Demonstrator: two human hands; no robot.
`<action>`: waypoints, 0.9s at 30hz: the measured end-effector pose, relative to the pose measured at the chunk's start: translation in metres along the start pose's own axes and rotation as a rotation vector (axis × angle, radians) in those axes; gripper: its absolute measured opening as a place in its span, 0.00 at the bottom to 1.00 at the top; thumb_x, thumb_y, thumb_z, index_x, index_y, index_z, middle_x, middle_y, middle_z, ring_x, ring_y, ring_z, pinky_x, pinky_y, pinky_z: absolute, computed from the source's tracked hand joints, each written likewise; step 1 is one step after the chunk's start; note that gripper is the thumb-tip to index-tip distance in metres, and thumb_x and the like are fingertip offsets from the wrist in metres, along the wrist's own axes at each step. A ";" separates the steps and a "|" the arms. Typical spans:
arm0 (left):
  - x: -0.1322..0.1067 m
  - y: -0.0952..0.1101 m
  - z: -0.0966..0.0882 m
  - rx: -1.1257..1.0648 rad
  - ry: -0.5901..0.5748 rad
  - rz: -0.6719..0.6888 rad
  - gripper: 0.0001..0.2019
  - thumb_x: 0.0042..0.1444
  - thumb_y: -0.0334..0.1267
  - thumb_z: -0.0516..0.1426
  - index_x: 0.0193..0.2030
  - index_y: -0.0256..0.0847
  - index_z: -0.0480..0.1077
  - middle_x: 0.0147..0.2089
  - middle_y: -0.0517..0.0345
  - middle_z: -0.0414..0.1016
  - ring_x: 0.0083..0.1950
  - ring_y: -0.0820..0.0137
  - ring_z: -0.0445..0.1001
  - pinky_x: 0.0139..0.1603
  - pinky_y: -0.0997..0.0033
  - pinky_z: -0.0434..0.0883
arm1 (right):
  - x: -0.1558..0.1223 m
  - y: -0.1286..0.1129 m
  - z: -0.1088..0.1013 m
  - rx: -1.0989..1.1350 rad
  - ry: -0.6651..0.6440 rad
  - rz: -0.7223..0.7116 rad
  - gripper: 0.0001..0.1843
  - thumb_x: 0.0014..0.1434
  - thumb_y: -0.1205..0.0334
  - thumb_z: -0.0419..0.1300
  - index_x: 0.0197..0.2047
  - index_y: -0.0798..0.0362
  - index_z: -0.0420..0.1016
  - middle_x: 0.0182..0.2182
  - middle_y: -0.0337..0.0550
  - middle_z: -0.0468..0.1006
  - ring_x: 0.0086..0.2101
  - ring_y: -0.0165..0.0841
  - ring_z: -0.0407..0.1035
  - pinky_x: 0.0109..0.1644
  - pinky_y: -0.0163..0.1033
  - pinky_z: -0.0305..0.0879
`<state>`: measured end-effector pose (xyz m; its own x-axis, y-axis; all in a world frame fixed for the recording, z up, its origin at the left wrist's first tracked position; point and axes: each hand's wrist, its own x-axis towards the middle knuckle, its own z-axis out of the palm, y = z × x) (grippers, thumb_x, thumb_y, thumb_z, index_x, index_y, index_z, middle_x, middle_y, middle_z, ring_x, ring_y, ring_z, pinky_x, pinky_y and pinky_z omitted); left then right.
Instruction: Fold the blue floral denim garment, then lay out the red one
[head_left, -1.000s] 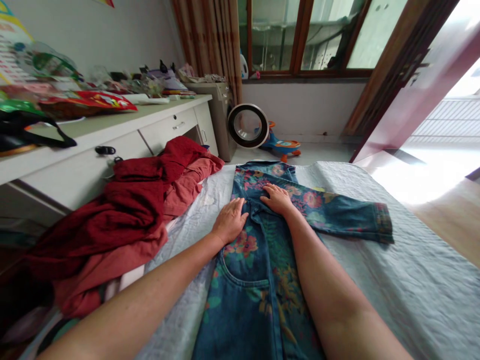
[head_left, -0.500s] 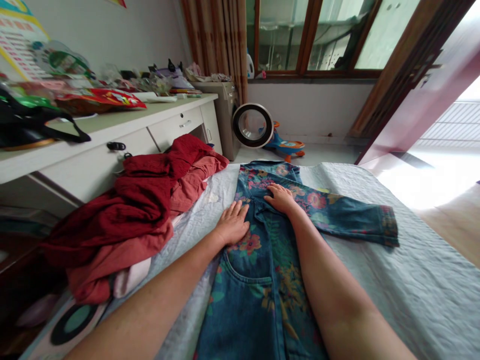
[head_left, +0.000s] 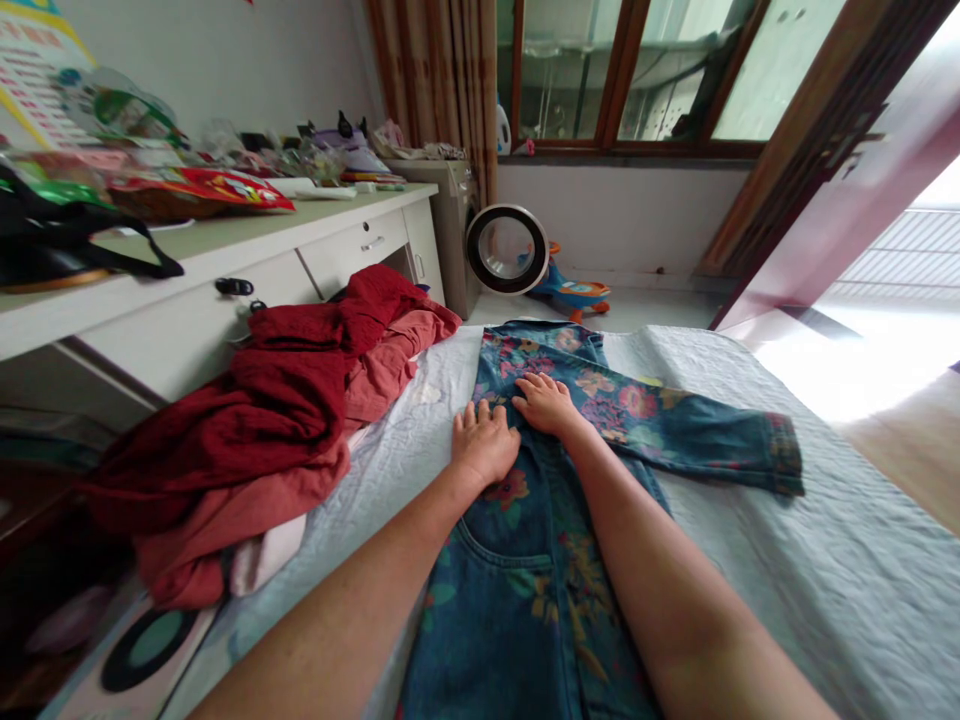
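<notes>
A long blue denim garment with a floral print lies spread on the bed, its collar end away from me. One long sleeve stretches out to the right. My left hand rests palm down near the garment's left edge, above a curved pocket seam, fingers laid over the cloth. Close beside it, slightly farther off, my right hand presses flat on the upper part, near the base of the sleeve. Neither hand grips anything that I can see. My forearms cover part of the denim.
A heap of red clothes lies on the bed's left side. Beyond it runs a white desk loaded with packets and bags. A washing machine stands at the back with its round door open, near a blue-orange ride-on toy.
My left hand has slid right and slightly away from me; my right hand has shifted a little left. The hands are closer together, and the cloth near the pocket has moved slightly right.
</notes>
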<state>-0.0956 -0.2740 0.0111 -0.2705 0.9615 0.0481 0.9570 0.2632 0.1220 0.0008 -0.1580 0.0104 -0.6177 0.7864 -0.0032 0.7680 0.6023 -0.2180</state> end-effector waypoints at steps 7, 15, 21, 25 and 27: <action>-0.007 0.003 0.019 -0.097 0.198 0.125 0.26 0.59 0.35 0.51 0.64 0.28 0.59 0.69 0.34 0.57 0.72 0.51 0.51 0.70 0.49 0.54 | 0.000 0.003 0.000 0.014 -0.018 0.000 0.27 0.67 0.50 0.46 0.67 0.48 0.60 0.69 0.45 0.55 0.67 0.44 0.46 0.68 0.58 0.43; -0.003 -0.004 0.027 -0.244 0.192 0.366 0.35 0.62 0.36 0.49 0.72 0.27 0.39 0.71 0.34 0.54 0.71 0.55 0.55 0.68 0.52 0.59 | 0.007 0.013 0.004 0.066 0.007 -0.001 0.26 0.67 0.61 0.44 0.66 0.50 0.60 0.67 0.45 0.60 0.65 0.38 0.52 0.68 0.48 0.46; -0.004 0.000 0.024 -0.131 0.118 0.377 0.27 0.65 0.37 0.46 0.70 0.35 0.50 0.70 0.44 0.58 0.72 0.58 0.54 0.70 0.53 0.52 | 0.007 0.017 0.003 0.046 0.039 -0.015 0.27 0.63 0.66 0.47 0.65 0.54 0.62 0.65 0.48 0.62 0.63 0.36 0.56 0.66 0.42 0.51; -0.004 0.003 0.020 -0.101 0.083 0.368 0.27 0.65 0.38 0.45 0.70 0.35 0.52 0.72 0.46 0.56 0.71 0.56 0.54 0.71 0.52 0.52 | 0.002 0.019 0.000 -0.001 0.049 0.068 0.26 0.64 0.58 0.49 0.65 0.50 0.62 0.67 0.46 0.58 0.65 0.40 0.52 0.67 0.49 0.48; -0.004 0.003 0.018 -0.095 0.076 0.368 0.27 0.65 0.38 0.45 0.70 0.36 0.53 0.72 0.47 0.55 0.71 0.55 0.54 0.70 0.51 0.53 | 0.001 0.022 -0.001 -0.008 0.045 0.123 0.27 0.64 0.52 0.50 0.65 0.48 0.61 0.69 0.45 0.55 0.66 0.42 0.49 0.68 0.54 0.45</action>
<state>-0.0895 -0.2758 -0.0070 0.0788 0.9807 0.1791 0.9786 -0.1104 0.1739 0.0171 -0.1441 0.0068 -0.5106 0.8597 0.0141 0.8390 0.5017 -0.2105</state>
